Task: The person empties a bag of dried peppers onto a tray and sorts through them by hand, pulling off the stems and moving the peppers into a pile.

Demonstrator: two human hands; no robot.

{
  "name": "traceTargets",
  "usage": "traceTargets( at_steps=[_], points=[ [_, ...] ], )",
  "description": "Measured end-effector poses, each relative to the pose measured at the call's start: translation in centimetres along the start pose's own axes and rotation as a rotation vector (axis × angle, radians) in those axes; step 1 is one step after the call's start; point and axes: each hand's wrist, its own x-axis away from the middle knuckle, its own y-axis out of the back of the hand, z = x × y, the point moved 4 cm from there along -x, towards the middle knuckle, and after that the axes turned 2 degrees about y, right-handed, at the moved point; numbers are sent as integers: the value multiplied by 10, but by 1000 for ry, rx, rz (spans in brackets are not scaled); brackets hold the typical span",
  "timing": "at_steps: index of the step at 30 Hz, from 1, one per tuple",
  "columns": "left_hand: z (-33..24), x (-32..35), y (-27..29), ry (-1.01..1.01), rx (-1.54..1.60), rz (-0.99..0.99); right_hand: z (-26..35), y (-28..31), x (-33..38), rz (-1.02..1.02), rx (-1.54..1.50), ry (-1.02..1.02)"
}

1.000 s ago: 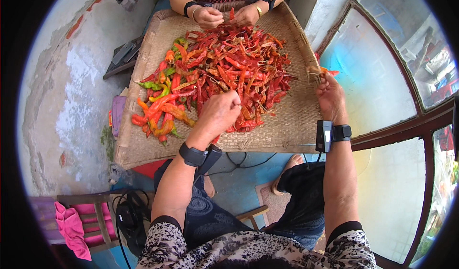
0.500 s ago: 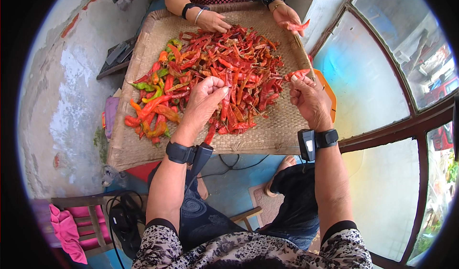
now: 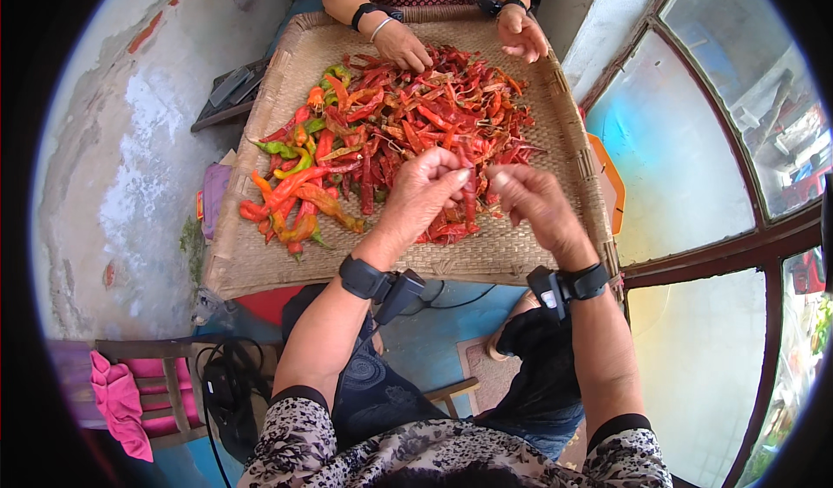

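Observation:
A wide woven tray (image 3: 521,258) holds a heap of red chillies (image 3: 425,115), with green and orange ones (image 3: 299,180) at its left side. Over the tray's near edge my left hand (image 3: 421,197) and my right hand (image 3: 534,206) meet, fingertips pinched together on one red chilli (image 3: 469,203) that hangs down between them. Both my wrists carry black strapped devices. Across the tray another person's hands (image 3: 403,50) rest on the heap and on the far rim (image 3: 525,35).
An orange flat object (image 3: 612,184) sticks out beside the tray's right rim, next to a large window (image 3: 694,141). A pink cloth (image 3: 117,397) lies on a wooden chair at lower left. Black cables (image 3: 230,384) and a dark tray (image 3: 230,89) sit on the floor.
My right hand came in from the tray's right edge to meet my left hand. My left hand lifted off the heap with a chilli. The other person's hands shifted on the far side.

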Motion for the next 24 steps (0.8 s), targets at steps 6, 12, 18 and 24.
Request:
traceTargets(
  at_steps=[6,12,18,24],
  points=[
    [-6,-1,3,-9,-163,-31,-8,-5,-7,23,123,39],
    [-9,1,50,-181,-950,-332,-23,87,-18,-272,-659,106],
    [5,3,37,65,-1078,-160,-47,131,-18,-577,-1282,208],
    [1,-4,34,-95,-685,-178,-16,52,-23,-172,-614,49]
  ],
)
